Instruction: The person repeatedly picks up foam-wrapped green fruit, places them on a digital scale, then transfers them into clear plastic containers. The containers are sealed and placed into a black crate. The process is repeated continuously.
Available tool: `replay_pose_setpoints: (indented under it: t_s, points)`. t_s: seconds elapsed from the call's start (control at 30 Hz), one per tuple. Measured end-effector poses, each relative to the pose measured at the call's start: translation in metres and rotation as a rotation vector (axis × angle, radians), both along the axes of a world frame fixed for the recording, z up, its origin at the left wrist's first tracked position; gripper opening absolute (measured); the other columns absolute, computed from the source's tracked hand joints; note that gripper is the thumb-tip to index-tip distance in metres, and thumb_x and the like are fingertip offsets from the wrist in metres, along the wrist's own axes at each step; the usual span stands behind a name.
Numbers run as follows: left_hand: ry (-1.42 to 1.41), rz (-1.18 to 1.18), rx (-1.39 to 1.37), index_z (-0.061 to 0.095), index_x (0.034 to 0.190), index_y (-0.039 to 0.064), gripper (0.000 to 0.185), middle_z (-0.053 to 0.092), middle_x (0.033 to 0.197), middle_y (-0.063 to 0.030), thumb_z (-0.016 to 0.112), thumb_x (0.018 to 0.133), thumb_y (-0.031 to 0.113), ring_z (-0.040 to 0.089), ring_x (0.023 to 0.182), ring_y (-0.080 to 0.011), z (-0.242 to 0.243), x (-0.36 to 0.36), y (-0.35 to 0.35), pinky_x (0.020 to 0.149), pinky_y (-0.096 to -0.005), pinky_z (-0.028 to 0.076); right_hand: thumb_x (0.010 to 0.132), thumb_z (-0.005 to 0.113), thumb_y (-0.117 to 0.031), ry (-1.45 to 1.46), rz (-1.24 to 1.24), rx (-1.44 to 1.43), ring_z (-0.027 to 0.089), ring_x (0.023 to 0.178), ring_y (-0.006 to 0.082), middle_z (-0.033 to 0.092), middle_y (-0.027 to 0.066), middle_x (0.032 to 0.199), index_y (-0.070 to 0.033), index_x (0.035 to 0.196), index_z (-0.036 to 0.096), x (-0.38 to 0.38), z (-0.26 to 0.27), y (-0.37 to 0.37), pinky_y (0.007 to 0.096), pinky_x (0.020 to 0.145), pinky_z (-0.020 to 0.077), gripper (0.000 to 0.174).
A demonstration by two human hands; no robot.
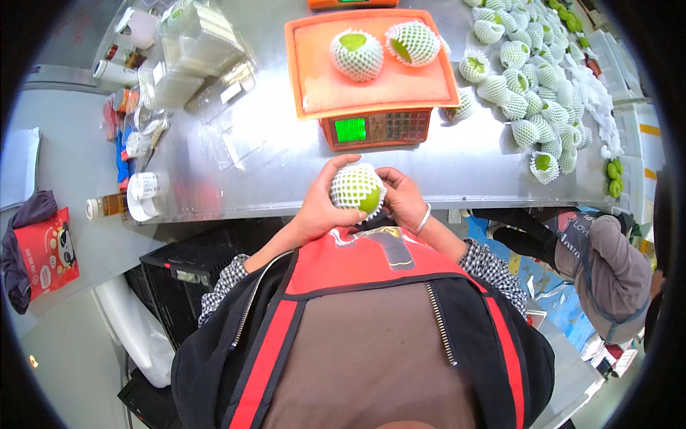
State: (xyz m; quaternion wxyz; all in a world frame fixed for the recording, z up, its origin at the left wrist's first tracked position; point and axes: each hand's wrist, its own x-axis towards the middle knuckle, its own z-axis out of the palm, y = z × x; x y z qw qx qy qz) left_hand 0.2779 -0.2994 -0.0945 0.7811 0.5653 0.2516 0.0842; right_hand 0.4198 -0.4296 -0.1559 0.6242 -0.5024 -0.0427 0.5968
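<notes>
Over the front edge of the metal table, I hold a green fruit in a white foam net sleeve. My left hand wraps around its left side, thumb below and fingers over the top. Against the right side of the sleeve are the fingertips of my right hand, its fingers bent. Beyond my hands stands an orange digital scale with a lit green display. Its orange tray carries a netted fruit and, to the right, another netted fruit.
Many netted fruits lie heaped on the right of the metal table. Stacked clear plastic boxes stand at the back left. A white tape roll and a bottle sit near the left edge. A person bends at the right.
</notes>
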Motion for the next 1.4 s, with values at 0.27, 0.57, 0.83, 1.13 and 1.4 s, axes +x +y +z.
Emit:
replay_pose_setpoints:
  t_s: [0.27, 0.57, 0.83, 1.13, 1.4]
  points:
    - [0.079, 0.072, 0.582, 0.041, 0.138, 0.004, 0.086, 0.054, 0.123, -0.0131, 0.079, 0.061, 0.01, 0.055, 0.115, -0.0213, -0.013, 0.016, -0.006, 0.098, -0.0347, 0.045, 0.091, 0.066, -0.018, -0.19, 0.047, 0.11, 0.058, 0.105, 0.0148, 0.059, 0.0095, 0.115, 0.0, 0.13, 0.045, 0.004, 0.014, -0.001, 0.0312, 0.089, 0.0504, 0.048]
    - [-0.055, 0.007, 0.996, 0.04, 0.138, 0.003, 0.095, 0.049, 0.12, -0.016, 0.087, 0.056, 0.012, 0.051, 0.113, -0.0302, 0.001, 0.053, -0.007, 0.094, -0.04, 0.046, 0.072, 0.085, -0.018, -0.365, -0.075, 0.211, 0.057, 0.108, 0.0164, 0.058, 0.0111, 0.116, 0.0, 0.13, 0.043, 0.022, 0.03, 0.005, 0.0321, 0.095, 0.0482, 0.074]
    - [-0.049, -0.074, 0.647, 0.047, 0.135, 0.003, 0.071, 0.06, 0.108, -0.0084, 0.081, 0.073, 0.001, 0.06, 0.082, -0.0114, 0.011, 0.09, 0.002, 0.067, -0.0237, 0.051, 0.073, 0.081, -0.008, -0.41, -0.336, 0.174, 0.062, 0.1, 0.016, 0.061, 0.0087, 0.111, -0.003, 0.125, 0.042, 0.091, 0.036, -0.026, 0.0299, 0.085, 0.0533, 0.065]
    - [-0.029, -0.258, 1.171, 0.042, 0.141, 0.006, 0.096, 0.041, 0.137, -0.0209, 0.088, 0.059, 0.024, 0.047, 0.124, -0.0401, 0.046, 0.176, -0.035, 0.099, -0.0441, 0.046, 0.073, 0.083, -0.028, -0.842, -0.004, 0.053, 0.062, 0.103, 0.0258, 0.062, 0.0147, 0.112, -0.001, 0.127, 0.048, 0.157, 0.063, -0.045, 0.0359, 0.091, 0.0492, 0.07]
    - [0.124, -0.135, 0.9, 0.057, 0.123, 0.002, 0.072, 0.052, 0.123, -0.0194, 0.084, 0.057, 0.012, 0.055, 0.113, -0.0374, 0.012, 0.193, -0.059, 0.094, -0.0427, 0.048, 0.078, 0.078, -0.04, -0.566, 0.648, 0.214, 0.066, 0.096, 0.0309, 0.066, 0.0193, 0.107, 0.0, 0.123, 0.056, 0.238, 0.044, -0.046, 0.0385, 0.084, 0.0515, 0.064]
